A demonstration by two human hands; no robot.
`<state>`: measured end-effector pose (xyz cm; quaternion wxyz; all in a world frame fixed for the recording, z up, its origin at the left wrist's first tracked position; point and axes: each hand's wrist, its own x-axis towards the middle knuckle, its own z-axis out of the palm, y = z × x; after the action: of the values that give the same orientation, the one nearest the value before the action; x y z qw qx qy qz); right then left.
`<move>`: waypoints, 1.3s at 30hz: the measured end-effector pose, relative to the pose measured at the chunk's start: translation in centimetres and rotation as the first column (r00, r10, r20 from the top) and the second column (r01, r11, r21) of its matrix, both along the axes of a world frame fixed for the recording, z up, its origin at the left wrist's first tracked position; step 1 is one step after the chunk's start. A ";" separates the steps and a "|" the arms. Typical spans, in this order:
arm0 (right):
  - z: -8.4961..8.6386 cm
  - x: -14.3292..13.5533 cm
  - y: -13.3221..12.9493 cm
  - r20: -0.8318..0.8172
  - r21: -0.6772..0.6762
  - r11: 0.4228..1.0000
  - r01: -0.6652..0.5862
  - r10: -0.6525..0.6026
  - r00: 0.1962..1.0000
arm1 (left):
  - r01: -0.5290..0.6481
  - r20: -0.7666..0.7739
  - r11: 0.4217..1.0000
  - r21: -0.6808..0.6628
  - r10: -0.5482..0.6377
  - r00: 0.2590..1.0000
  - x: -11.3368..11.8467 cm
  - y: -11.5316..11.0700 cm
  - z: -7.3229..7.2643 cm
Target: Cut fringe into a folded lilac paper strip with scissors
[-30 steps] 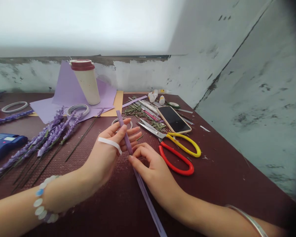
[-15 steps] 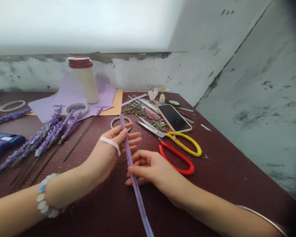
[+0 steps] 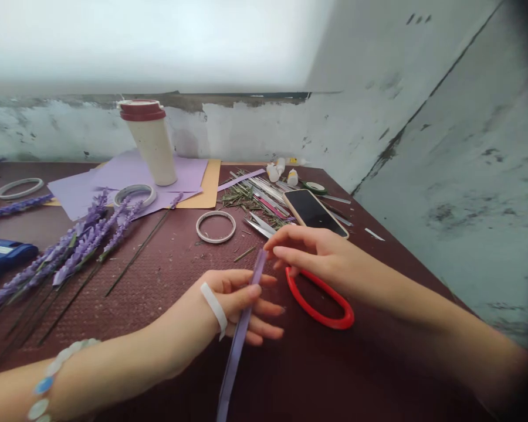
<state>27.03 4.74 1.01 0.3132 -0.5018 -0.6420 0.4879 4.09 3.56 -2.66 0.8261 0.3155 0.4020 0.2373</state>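
A long purple paper strip (image 3: 237, 346), which looks folded or layered lengthwise, runs down toward the lower edge. My left hand (image 3: 229, 302) pinches it near its upper part between thumb and forefinger, the other fingers spread behind it. A white band is wrapped round this hand. At the strip's top end, my right hand (image 3: 310, 249) has its thumb and forefinger closed on the tip or right beside it; the exact contact is hard to see. Under my right hand lie scissors (image 3: 319, 299) with a red handle loop showing; the hand hides the other handle.
Purple paper flowers (image 3: 79, 246) on stems and a blue tool (image 3: 6, 258) lie left. A cup (image 3: 152, 143) stands on purple sheets (image 3: 187, 167). Tape rolls (image 3: 215, 239), a phone (image 3: 314, 211), cut stems (image 3: 242, 196) and small bottles (image 3: 293, 177) lie farther back. A wall (image 3: 466, 193) bounds the right.
My right hand has moved from the strip's middle up to its top end, over the scissors. My left hand has come lower and nearer, and the strip now leans the other way.
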 end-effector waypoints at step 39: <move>-3.4 -0.4 -1.4 -0.298 -0.179 0.978 -0.110 0.052 0.953 | 0.245 0.047 0.965 -0.094 -0.242 0.969 -0.7 0.0 -1.1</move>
<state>26.63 3.32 -2.41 0.3340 -0.4254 -0.5584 0.6290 3.41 3.52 -3.78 0.8706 0.3169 0.3570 0.1193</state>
